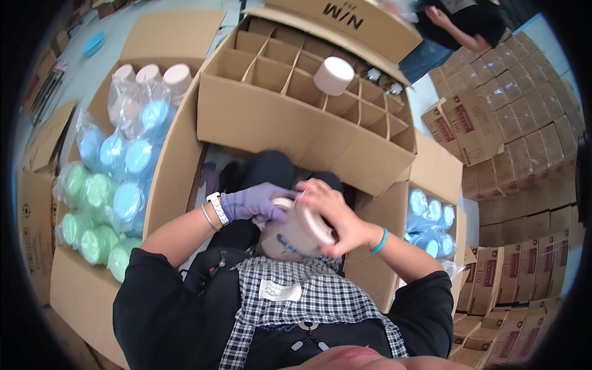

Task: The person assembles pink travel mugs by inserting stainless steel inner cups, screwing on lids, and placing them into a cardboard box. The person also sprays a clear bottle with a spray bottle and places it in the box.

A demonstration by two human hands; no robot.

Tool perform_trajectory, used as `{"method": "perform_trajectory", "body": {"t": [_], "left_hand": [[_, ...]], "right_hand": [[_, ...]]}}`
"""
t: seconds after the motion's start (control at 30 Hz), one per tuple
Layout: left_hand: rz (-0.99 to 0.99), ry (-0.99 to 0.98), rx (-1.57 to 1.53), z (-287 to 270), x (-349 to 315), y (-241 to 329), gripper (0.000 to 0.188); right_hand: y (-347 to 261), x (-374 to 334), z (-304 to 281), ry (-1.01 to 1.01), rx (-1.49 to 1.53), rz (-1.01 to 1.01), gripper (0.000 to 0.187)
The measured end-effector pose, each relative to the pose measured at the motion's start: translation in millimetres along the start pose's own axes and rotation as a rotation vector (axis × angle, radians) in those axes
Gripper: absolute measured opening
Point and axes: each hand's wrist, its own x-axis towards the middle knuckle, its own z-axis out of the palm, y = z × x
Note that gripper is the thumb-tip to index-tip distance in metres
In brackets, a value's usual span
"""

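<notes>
- Beige cup [295, 234] at lap level, below the divided carton [296, 117].
- Both hands grip it: gloved left hand [254, 202] on the rim, bare right hand [333, 213] over the top.
- 1 cup [333, 75] slotted; most cells look empty.
- Bagged lids [114, 185] on the left.

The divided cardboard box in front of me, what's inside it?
The divided cardboard box holds one beige cup standing in a cell. Most nearer cells look empty; their bottoms are hidden. Small items at the far right cells are unclear.
</notes>
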Motion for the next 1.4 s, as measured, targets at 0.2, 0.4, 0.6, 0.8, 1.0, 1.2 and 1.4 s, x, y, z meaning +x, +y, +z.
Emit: {"method": "perform_trajectory", "body": {"t": [0.2,0.4,0.6,0.8,1.0,1.2,1.4], "left_hand": [[-0.022,-0.25,0.066,-41,38,-25,0.04],[-0.04,-0.064,0.034,-16,16,-8,0.066],[0.236,0.408,0.709,9,29,8,0.118],[0.361,0.452,0.728,-15,56,-6,0.095],[0.389,0.438,0.677,-18,64,-13,0.091],[0.339,0.456,0.639,-19,56,-1,0.088],[0.322,0.445,0.61,-23,59,-3,0.088]], "right_hand": [[-42,16,-9,-0.199,-0.169,-0.21,0.119],[-7,-2,-2,-0.062,-0.026,-0.088,0.113],[35,-6,0,0.024,0.241,0.353,0.127],[62,52,-104,0.541,-0.18,0.263,0.082],[86,79,-375,1.349,-1.019,0.198,0.044],[90,106,-466,1.344,-1.393,0.436,0.052],[102,125,-501,1.305,-1.598,0.643,0.019]]}}
